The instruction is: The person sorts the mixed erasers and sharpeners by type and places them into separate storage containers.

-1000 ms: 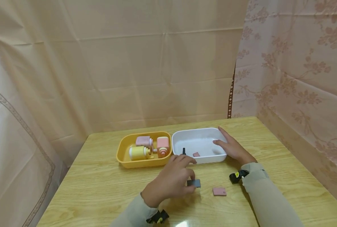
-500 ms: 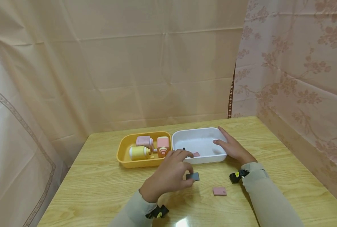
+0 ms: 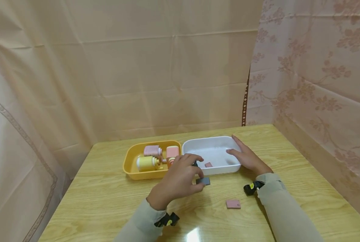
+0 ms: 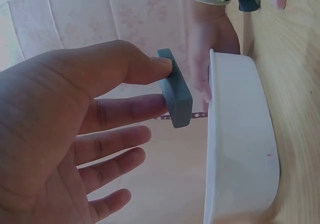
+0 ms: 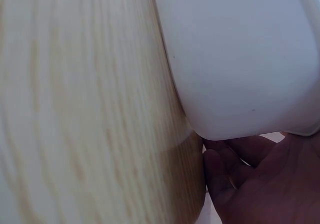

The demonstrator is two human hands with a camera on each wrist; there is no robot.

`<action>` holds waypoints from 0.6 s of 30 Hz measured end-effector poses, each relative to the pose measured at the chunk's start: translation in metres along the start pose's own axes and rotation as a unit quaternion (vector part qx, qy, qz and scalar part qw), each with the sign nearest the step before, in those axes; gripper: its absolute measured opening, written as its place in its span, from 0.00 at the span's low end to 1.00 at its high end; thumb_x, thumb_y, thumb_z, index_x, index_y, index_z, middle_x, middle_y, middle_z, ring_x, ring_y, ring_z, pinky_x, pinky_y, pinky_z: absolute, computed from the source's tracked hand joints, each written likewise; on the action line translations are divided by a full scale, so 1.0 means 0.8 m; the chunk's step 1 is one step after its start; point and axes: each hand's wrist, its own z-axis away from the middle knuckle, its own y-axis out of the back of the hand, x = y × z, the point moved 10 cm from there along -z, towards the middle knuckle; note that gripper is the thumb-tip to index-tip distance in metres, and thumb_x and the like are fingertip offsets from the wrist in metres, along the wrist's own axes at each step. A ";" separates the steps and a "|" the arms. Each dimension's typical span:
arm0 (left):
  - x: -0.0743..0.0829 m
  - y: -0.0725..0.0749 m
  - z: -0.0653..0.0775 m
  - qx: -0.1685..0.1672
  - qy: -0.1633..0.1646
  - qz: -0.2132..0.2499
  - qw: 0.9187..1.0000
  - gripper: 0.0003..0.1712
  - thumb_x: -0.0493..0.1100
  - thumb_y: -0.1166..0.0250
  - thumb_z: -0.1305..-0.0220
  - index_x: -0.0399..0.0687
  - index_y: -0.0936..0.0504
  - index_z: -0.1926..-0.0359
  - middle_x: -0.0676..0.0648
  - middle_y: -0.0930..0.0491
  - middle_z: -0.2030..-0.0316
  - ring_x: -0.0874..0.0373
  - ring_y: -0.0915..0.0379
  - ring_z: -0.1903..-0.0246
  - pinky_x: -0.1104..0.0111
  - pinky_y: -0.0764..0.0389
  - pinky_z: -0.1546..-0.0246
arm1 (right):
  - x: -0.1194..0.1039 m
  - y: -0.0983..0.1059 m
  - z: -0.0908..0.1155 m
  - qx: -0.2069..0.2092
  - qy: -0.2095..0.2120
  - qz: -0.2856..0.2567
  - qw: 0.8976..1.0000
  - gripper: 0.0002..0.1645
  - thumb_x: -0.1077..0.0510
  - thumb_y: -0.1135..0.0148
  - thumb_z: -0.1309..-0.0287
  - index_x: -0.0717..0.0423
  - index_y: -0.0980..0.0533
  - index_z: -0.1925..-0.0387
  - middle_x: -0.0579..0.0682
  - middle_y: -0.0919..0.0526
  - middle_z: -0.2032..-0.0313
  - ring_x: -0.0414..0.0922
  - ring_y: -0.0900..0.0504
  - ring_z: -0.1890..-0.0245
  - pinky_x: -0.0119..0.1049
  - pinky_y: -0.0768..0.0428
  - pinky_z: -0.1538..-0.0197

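Observation:
My left hand (image 3: 177, 181) pinches a small blue-grey rectangular block (image 4: 177, 96) between thumb and index finger, the other fingers held loosely apart from it. It hovers just short of the front wall of a white tray (image 3: 220, 170). At the tray's right end my right hand (image 3: 251, 159) holds the rim, thumb over the inside and the other fingers outside. Inside the tray, near its front wall, lie a small pink piece (image 3: 208, 164) and a dark piece mostly hidden behind my left hand. A pink block (image 3: 233, 204) lies flat on the table.
Left of the white tray and close against it stands a yellow tray (image 3: 130, 171). It holds a yellow bottle (image 3: 146, 163), a pale pink bottle (image 3: 151, 150) and a coral bottle (image 3: 172, 151). Curtains (image 3: 168, 84) hang behind the wooden table (image 3: 101, 201).
My left hand has carried the blue-grey block forward and slightly left, toward the white tray's front wall. The right hand has stayed at the tray's end.

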 end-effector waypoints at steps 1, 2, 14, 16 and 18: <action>-0.001 0.001 -0.001 0.003 0.001 -0.002 1.000 0.08 0.57 0.26 0.42 0.62 0.09 0.68 0.54 0.23 0.37 0.56 0.32 0.36 0.55 0.31 0.35 | 0.000 0.000 0.000 0.000 0.001 0.001 1.000 0.52 0.38 0.47 0.26 0.38 0.66 0.16 0.54 0.63 0.16 0.65 0.61 0.18 0.74 0.58 0.25; -0.001 0.001 -0.002 0.006 0.001 -0.005 1.000 0.08 0.57 0.26 0.42 0.62 0.09 0.68 0.54 0.23 0.37 0.56 0.32 0.36 0.55 0.31 0.36 | 0.001 0.000 0.000 -0.001 -0.002 0.001 1.000 0.52 0.37 0.47 0.26 0.37 0.66 0.16 0.53 0.63 0.16 0.64 0.61 0.18 0.74 0.58 0.25; -0.012 0.027 -0.011 0.044 0.013 -0.028 0.999 0.08 0.56 0.26 0.43 0.59 0.08 0.69 0.53 0.21 0.39 0.56 0.31 0.36 0.57 0.30 0.40 | 0.000 0.000 0.000 -0.004 -0.008 -0.004 1.000 0.52 0.37 0.47 0.26 0.37 0.66 0.16 0.54 0.63 0.16 0.65 0.61 0.18 0.74 0.58 0.25; -0.014 0.029 -0.012 0.045 0.019 -0.019 0.999 0.08 0.55 0.26 0.43 0.59 0.09 0.69 0.53 0.21 0.39 0.56 0.31 0.35 0.57 0.30 0.40 | -0.001 0.000 0.001 -0.003 -0.005 -0.006 1.000 0.52 0.37 0.47 0.26 0.38 0.65 0.16 0.54 0.63 0.16 0.65 0.61 0.18 0.74 0.58 0.25; -0.017 0.031 -0.014 0.044 0.023 -0.013 0.999 0.08 0.55 0.26 0.43 0.59 0.09 0.70 0.53 0.21 0.39 0.56 0.31 0.34 0.56 0.30 0.38 | -0.002 0.000 0.001 -0.004 -0.002 -0.006 1.000 0.52 0.38 0.47 0.26 0.39 0.65 0.16 0.54 0.62 0.16 0.65 0.60 0.18 0.74 0.57 0.25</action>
